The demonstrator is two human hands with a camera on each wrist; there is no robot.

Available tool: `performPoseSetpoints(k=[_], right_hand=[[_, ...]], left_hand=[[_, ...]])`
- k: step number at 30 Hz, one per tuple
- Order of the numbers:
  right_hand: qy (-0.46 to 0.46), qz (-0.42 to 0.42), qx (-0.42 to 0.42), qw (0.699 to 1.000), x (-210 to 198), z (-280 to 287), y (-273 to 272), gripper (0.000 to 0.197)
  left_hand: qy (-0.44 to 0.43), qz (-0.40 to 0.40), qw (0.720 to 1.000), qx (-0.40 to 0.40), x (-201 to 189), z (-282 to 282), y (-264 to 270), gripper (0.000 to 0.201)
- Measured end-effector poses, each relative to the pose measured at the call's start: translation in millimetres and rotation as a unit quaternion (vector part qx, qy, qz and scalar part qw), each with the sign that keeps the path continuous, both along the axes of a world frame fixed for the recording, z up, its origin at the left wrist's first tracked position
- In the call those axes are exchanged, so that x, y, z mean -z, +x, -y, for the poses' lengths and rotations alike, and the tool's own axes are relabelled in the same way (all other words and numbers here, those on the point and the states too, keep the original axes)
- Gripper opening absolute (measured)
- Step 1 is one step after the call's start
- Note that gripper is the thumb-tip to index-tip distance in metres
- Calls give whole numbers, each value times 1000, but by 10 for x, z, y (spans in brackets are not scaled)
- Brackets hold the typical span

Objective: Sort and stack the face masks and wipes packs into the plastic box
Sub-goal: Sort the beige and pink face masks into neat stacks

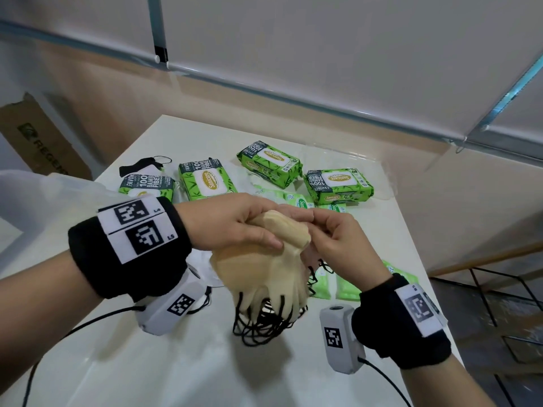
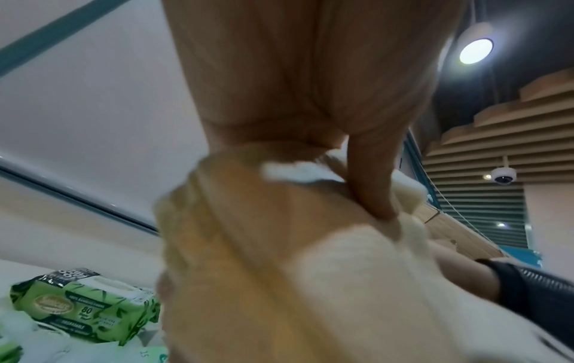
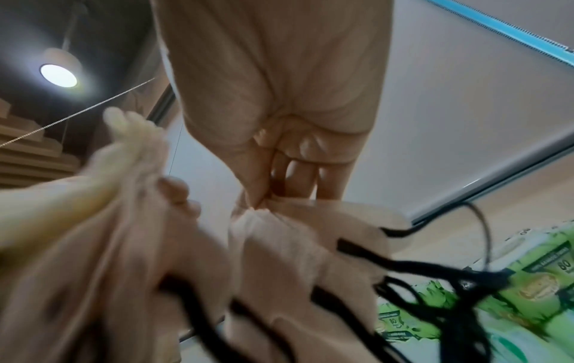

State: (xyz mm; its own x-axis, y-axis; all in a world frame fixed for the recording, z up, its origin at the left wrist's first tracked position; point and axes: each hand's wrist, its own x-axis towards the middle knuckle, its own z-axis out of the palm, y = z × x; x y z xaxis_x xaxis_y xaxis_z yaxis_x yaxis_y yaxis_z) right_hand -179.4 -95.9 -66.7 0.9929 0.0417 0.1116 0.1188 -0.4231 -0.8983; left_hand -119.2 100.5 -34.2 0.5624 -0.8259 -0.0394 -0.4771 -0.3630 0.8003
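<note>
Head view: nearest you, both wrists carry black bands with square code tags and small white cameras trailing cables over the white table (image 1: 182, 362). Just above the tabletop you hold a bunch of beige face masks (image 1: 264, 268), their black ear loops (image 1: 258, 324) hanging down in a tangle. Your left hand (image 1: 232, 221) grips the top of the bunch, thumb across the near side and fingers curled over the far side. Your right hand (image 1: 338, 239) pinches the upper right edge of the same masks between thumb and fingertips; the right wrist view shows that pinch on a pinker mask.

Under and to the right of the bunch lie small pale green wipes packs (image 1: 346, 286). Farther off, four large green wipes packs (image 1: 205, 183) sit in a loose row across the table, with another mask with black loops (image 1: 147, 165) at the far left. The clear plastic box (image 1: 382, 174) stands at the far right edge, just behind the rightmost large pack. A cardboard box (image 1: 35, 136) leans by the wall, left.
</note>
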Motion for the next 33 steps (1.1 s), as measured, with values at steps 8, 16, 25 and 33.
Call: performPoseSetpoints(k=[8, 16, 25, 33], right_hand=[[123, -27, -26, 992, -40, -80, -33, 30], [208, -179, -63, 960, 2, -10, -10, 31], [314, -177, 18, 932, 84, 44, 13, 48], [326, -187, -18, 926, 87, 12, -17, 35]], left_hand=[[-71, 55, 990, -111, 149, 182, 62, 44], [-89, -6, 991, -98, 93, 253, 52, 44], [167, 186, 967, -53, 128, 156, -13, 100], [246, 261, 930, -81, 83, 192, 3, 13]])
